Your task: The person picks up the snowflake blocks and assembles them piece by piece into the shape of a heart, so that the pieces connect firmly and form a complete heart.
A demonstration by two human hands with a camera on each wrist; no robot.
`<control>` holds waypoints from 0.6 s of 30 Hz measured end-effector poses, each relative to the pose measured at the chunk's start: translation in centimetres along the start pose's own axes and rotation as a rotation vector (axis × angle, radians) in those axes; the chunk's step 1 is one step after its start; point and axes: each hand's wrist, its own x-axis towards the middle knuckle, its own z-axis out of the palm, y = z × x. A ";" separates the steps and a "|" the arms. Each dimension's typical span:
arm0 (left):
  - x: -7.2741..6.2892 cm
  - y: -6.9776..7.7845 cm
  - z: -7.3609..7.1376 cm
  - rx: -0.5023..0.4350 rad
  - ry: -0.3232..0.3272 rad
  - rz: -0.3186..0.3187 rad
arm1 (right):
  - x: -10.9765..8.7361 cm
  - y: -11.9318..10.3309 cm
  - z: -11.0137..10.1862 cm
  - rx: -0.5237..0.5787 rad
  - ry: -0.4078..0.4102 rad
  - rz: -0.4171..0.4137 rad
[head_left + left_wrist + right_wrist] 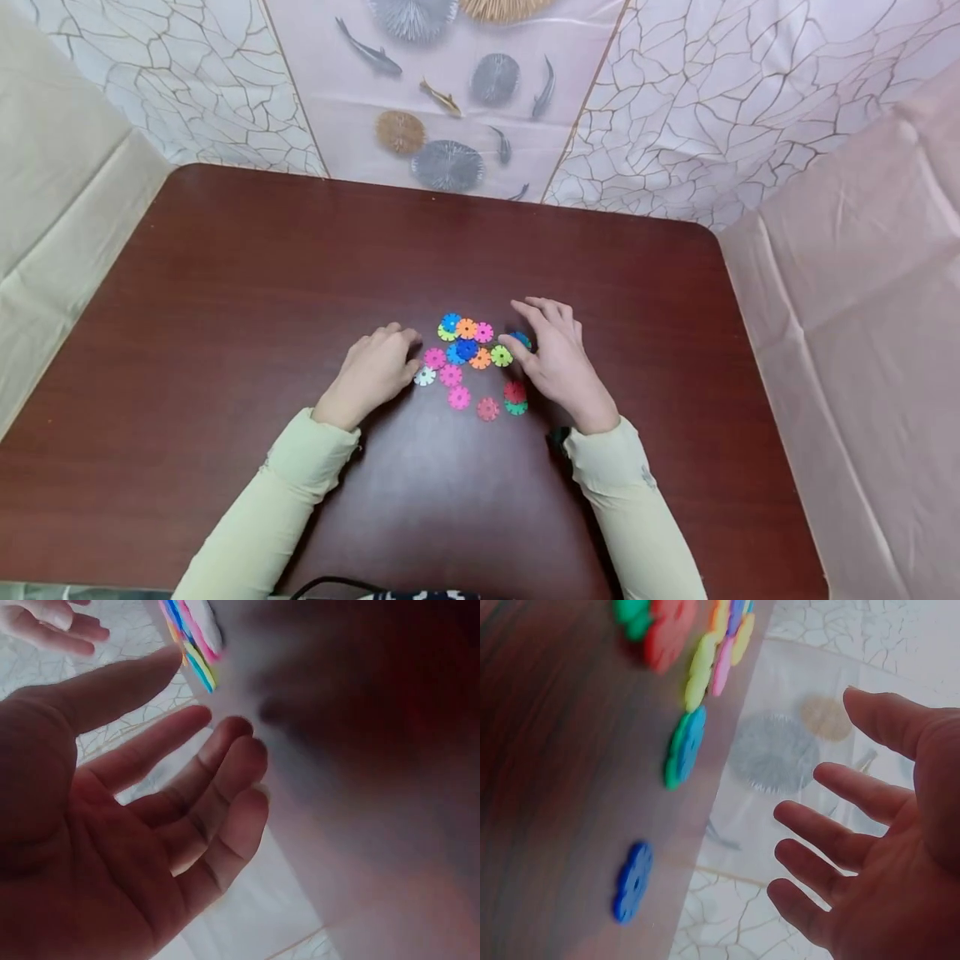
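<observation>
Several colourful notched plastic discs lie in a loose cluster on the dark table, some overlapping. My left hand (375, 367) is at the cluster's left side, its thumb close to a white disc (424, 377) and a pink disc (434, 358). In the left wrist view its fingers are loosely bent, with nothing in the palm. My right hand (558, 358) hovers at the right side with fingers spread and empty, its thumb near a yellow-green disc (502, 356). Below it, the right wrist view shows a lone dark blue disc (634, 883), hidden from the head view, and a blue disc (694, 746) on a green one.
Nearer me lie a red disc (514, 392) over a green disc (516, 408), and a coral disc (487, 408). The brown table (300, 242) is bounded by patterned cloth (465, 92) at the back and beige cloth at the sides. A black cable (330, 579) shows at the front edge.
</observation>
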 end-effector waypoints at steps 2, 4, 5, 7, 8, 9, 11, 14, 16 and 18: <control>0.3 0.4 0.2 -0.018 0.004 -0.035 | 0.7 -0.5 0.1 -0.002 -0.012 -0.009; 0.6 0.7 0.3 -0.026 0.006 -0.070 | 1.2 -0.8 0.2 -0.006 -0.023 -0.008; 0.8 0.9 0.4 -0.028 0.004 -0.084 | 1.4 -0.8 0.2 -0.006 -0.028 -0.005; 1.2 1.1 0.5 -0.014 0.005 -0.102 | 1.7 -0.8 0.2 -0.004 -0.032 0.001; 1.4 1.3 0.6 -0.002 0.006 -0.106 | 1.8 -0.8 0.2 -0.001 -0.034 0.005; 1.6 1.4 0.7 0.012 0.005 -0.109 | 1.9 -0.7 0.2 0.003 -0.034 0.010; 1.9 1.6 0.8 0.029 0.000 -0.108 | 1.9 -0.6 0.2 0.009 -0.029 0.015; 2.1 1.8 1.1 0.047 -0.019 -0.111 | 1.9 -0.5 0.4 0.018 -0.033 0.019; 2.0 1.7 1.3 0.043 -0.034 -0.125 | 1.8 -0.6 0.7 0.025 -0.039 0.018; 1.7 1.4 1.5 0.019 -0.049 -0.147 | 1.8 -0.8 1.2 0.035 -0.049 0.015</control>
